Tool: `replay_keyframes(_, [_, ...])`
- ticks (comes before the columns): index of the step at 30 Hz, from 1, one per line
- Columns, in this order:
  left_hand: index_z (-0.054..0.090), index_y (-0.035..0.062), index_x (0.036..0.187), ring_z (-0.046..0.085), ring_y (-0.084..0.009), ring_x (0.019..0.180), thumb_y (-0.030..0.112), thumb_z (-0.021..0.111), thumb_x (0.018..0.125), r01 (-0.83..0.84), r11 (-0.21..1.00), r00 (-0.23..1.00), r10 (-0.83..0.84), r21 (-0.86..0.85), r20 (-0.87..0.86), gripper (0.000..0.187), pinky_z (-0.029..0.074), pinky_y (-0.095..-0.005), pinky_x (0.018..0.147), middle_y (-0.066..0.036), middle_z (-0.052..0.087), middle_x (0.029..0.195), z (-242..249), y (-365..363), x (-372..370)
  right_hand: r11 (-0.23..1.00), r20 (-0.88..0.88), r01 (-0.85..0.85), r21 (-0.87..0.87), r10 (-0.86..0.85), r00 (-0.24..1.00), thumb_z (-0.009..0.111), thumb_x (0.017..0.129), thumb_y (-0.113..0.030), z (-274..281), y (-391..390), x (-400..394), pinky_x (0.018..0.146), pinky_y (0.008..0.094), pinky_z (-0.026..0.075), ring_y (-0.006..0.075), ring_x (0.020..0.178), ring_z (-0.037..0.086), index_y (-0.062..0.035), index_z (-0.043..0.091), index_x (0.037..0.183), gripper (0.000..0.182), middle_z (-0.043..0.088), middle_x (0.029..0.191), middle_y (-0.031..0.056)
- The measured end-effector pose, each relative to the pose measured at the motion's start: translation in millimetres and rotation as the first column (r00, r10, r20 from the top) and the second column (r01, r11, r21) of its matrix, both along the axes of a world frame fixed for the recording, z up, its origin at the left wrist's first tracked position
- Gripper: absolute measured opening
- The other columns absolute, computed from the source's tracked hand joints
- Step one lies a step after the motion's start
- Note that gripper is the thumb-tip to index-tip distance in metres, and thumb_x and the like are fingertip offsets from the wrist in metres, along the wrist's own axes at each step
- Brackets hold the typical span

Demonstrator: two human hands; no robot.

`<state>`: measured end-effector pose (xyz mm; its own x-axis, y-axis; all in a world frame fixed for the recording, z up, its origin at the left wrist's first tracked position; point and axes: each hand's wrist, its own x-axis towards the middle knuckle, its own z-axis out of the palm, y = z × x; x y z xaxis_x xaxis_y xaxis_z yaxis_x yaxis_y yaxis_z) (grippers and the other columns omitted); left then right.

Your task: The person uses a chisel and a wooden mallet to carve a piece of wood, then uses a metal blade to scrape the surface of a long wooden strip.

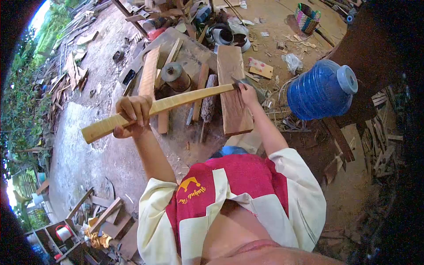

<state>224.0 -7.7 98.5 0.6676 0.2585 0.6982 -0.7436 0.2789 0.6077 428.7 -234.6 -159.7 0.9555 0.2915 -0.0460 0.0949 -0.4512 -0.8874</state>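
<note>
A long, slightly curved piece of pale wood [185, 98] is held up in front of my chest, tilted with its wide end at the left and its narrow end at the right. My left hand [134, 114] is wrapped round it near the wide end. At the narrow end, my right hand [247, 93] is closed by a dark tool [257, 91], which is partly hidden by the hand. Beneath that end lies a thick wooden board [233, 110].
A round metal weight [174, 76] and several wood pieces [150, 73] lie ahead on the ground. A blue water jug [316, 90] is at the right. A woven basket [307, 20] stands at the upper right; wood scraps and a shelf [57, 238] are lower left.
</note>
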Motion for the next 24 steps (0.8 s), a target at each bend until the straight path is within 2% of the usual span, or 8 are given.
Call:
replay_keyframes(2, [0.043, 0.0113, 0.064, 0.040, -0.0084, 0.032, 0.047, 0.059, 0.064, 0.010, 1.000, 1.000, -0.010, 0.006, 0.013, 0.039, 0.026, -0.0218, 0.043, 0.003, 0.045, 0.043, 3, 0, 2, 0.975, -0.150, -0.141, 0.169, 0.167, 0.974, 0.057, 0.076, -0.013, 34, 13, -13, 0.072, 0.0283, 0.044, 0.0177, 0.082, 0.058, -0.0025, 0.059, 0.098, 0.024, 0.062, 0.090, 0.0125])
replay_keyframes(3, [0.043, 0.0115, 0.063, 0.040, -0.0082, 0.031, 0.048, 0.060, 0.064, 0.051, 0.998, 0.999, -0.051, 0.030, 0.010, 0.040, 0.027, -0.0215, 0.043, 0.003, 0.045, 0.042, 5, -1, 4, 0.952, 0.004, -0.251, 0.176, 0.254, 0.967, 0.055, 0.077, -0.010, 57, 24, -31, 0.074, 0.0283, 0.043, 0.0192, 0.084, 0.058, -0.0038, 0.058, 0.101, 0.025, 0.061, 0.092, 0.0133])
replay_keyframes(5, [0.044, 0.0117, 0.061, 0.040, -0.0080, 0.031, 0.049, 0.060, 0.064, 0.093, 0.995, 0.996, -0.093, 0.048, 0.009, 0.041, 0.027, -0.0212, 0.042, 0.003, 0.044, 0.041, 9, -4, 10, 0.899, -0.070, -0.382, 0.213, 0.404, 0.912, 0.053, 0.077, -0.006, 180, 28, -79, 0.075, 0.0277, 0.042, 0.0184, 0.085, 0.057, -0.0049, 0.056, 0.103, 0.027, 0.062, 0.092, 0.0126])
replay_keyframes(10, [0.044, 0.0128, 0.059, 0.041, -0.0077, 0.029, 0.052, 0.067, 0.060, 0.258, 0.958, 0.962, -0.267, 0.128, 0.057, 0.045, 0.026, -0.0202, 0.038, 0.003, 0.047, 0.040, 9, 1, 19, 0.828, 0.183, -0.366, 0.425, 0.317, 0.931, 0.051, 0.078, -0.004, 111, 41, -70, 0.073, 0.0272, 0.043, 0.0162, 0.080, 0.057, -0.0032, 0.057, 0.101, 0.023, 0.063, 0.087, 0.0101])
replay_keyframes(15, [0.045, 0.0133, 0.060, 0.046, -0.0082, 0.031, 0.054, 0.072, 0.054, 0.373, 0.915, 0.916, -0.389, 0.151, 0.098, 0.049, 0.025, -0.0196, 0.037, 0.003, 0.049, 0.041, 11, -11, 15, 0.921, -0.152, -0.127, 0.369, 0.195, 0.969, 0.053, 0.083, -0.023, 16, 9, 0, 0.069, 0.0286, 0.042, 0.0172, 0.078, 0.056, 0.0002, 0.058, 0.095, 0.027, 0.062, 0.083, 0.0114])
replay_keyframes(17, [0.046, 0.0134, 0.060, 0.047, -0.0084, 0.032, 0.054, 0.073, 0.052, 0.380, 0.912, 0.911, -0.398, 0.154, 0.105, 0.050, 0.025, -0.0196, 0.037, 0.003, 0.050, 0.042, 12, -11, 14, 0.990, -0.072, -0.127, 0.057, 0.131, 0.989, 0.052, 0.082, -0.029, 11, 3, 13, 0.072, 0.0309, 0.042, 0.0242, 0.084, 0.058, 0.0020, 0.058, 0.094, 0.033, 0.061, 0.087, 0.0169])
replay_keyframes(22, [0.048, 0.0137, 0.064, 0.051, -0.0086, 0.039, 0.058, 0.072, 0.050, 0.500, 0.833, 0.816, -0.545, 0.237, 0.194, 0.052, 0.030, -0.0204, 0.047, 0.002, 0.055, 0.048, 4, 5, 28, 0.996, 0.204, -0.080, -0.048, 0.089, 0.975, 0.048, 0.082, -0.037, 2, 14, 10, 0.070, 0.0358, 0.043, 0.0319, 0.079, 0.058, -0.0007, 0.058, 0.093, 0.039, 0.059, 0.085, 0.0194])
replay_keyframes(24, [0.045, 0.0157, 0.066, 0.045, -0.0061, 0.038, 0.066, 0.064, 0.053, 0.225, 0.974, 0.969, -0.227, 0.035, 0.094, 0.056, 0.030, -0.0200, 0.052, 0.008, 0.048, 0.046, -1, -3, 17, 0.998, 0.082, -0.010, 0.060, 0.005, 0.997, 0.048, 0.083, -0.036, 4, 12, 5, 0.070, 0.0366, 0.043, 0.0331, 0.079, 0.057, -0.0006, 0.058, 0.092, 0.038, 0.059, 0.084, 0.0201])
